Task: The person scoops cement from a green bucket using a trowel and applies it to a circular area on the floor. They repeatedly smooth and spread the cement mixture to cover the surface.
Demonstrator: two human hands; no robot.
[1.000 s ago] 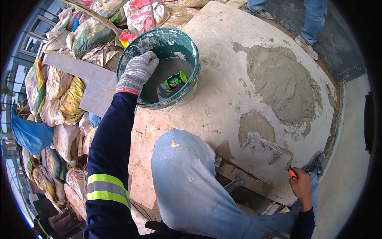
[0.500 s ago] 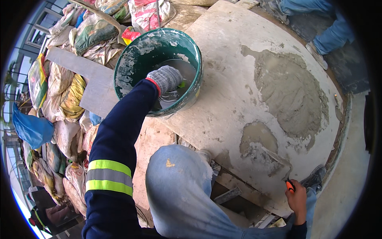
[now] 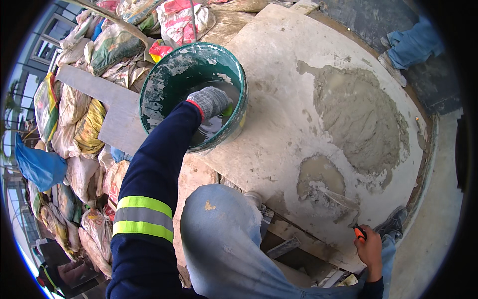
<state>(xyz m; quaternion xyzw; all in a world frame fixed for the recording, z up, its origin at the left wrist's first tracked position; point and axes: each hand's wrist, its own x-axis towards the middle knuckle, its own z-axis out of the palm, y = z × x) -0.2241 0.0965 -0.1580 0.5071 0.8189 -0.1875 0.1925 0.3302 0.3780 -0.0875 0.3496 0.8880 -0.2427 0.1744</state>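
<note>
A grey knit glove covers my left hand [image 3: 213, 102], which reaches down inside a green bucket [image 3: 157, 94] with dried grey splashes on its wall. Its fingers are closed around a bright green thing [image 3: 228, 109], mostly hidden by the glove, at the cloudy grey water [image 3: 211, 127]. Bare, my right hand [image 3: 369, 247] grips the orange and black handle of a trowel [image 3: 342, 200]. The trowel's blade lies at the edge of a small wet puddle of grey mix [image 3: 322, 172]. Beyond it a larger mound of wet mortar [image 3: 361, 119] spreads over a pale board [image 3: 269, 124].
Several stuffed sacks [image 3: 114, 45] are piled on the left, with a blue bag [image 3: 40, 162] among them. A flat grey sheet [image 3: 119, 124] lies beside the bucket. My bent knee [image 3: 219, 224] is in front. Another person's leg [image 3: 413, 45] stands at the far right.
My left hand has shifted slightly right and down relative to the bucket, and more of the green thing shows. The trowel and my right hand have barely moved. The other person's legs have shifted.
</note>
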